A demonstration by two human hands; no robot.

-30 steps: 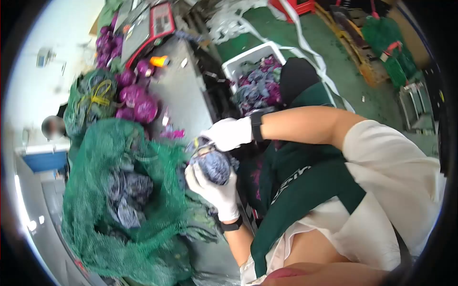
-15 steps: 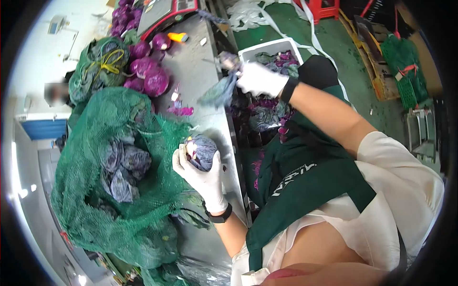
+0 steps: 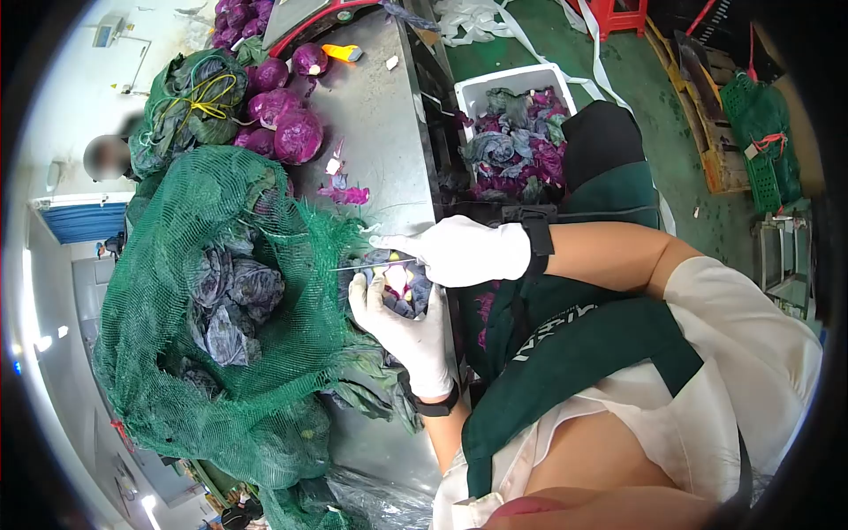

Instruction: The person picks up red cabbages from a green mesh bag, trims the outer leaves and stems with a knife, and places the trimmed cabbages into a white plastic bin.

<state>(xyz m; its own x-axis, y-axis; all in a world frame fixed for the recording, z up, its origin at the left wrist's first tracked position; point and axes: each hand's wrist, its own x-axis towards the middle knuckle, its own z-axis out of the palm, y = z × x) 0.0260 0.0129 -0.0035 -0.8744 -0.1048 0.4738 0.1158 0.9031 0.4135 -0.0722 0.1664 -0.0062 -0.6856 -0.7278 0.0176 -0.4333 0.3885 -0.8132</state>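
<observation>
Both hands wear white gloves and meet over the near edge of the desk [image 3: 380, 115]. The left hand [image 3: 408, 329] is curled from below around a red cabbage [image 3: 399, 290], cupping it with the pale cut stem turned up. The right hand [image 3: 464, 252] is clenched around the handle of a knife [image 3: 367, 264]; its thin blade lies roughly level across the top of the cabbage, at the stem end, and points toward the net. Whether the edge is in the cabbage or just resting on it cannot be told.

Just beside the held cabbage, a big green net sack [image 3: 177, 371] slumps on the desk, with more dark, leafy cabbages [image 3: 231, 296] showing through its mesh. Farther along the desk lies a cluster of glossy trimmed cabbages [image 3: 287, 128], next to a second, tied green net [image 3: 190, 106]. Purple leaf scraps [image 3: 346, 194] lie on the bare metal between them. Beside the desk, on the green floor, a white crate [image 3: 495, 81] holds loose cabbage leaves. The person wears a dark green apron [image 3: 574, 344].
</observation>
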